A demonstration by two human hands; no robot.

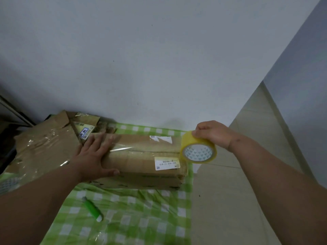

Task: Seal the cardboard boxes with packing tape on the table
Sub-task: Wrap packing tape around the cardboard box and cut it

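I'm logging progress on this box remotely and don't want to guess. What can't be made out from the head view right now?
- Left end of the cardboard box top seam: covered by the left hand.
- Where the strip leaves the tape roll: hidden by the right hand and roll.
- Label small print: too small and blurred.
- Box's far side: hidden by its own top.
- Flattened cardboard: partly behind the left arm.

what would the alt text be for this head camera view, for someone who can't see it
A person's left hand presses flat on a closed cardboard box while the right hand grips a yellow tape roll at the box's right end. The box sits on a green checked tablecloth, with a green utility knife lying nearer.
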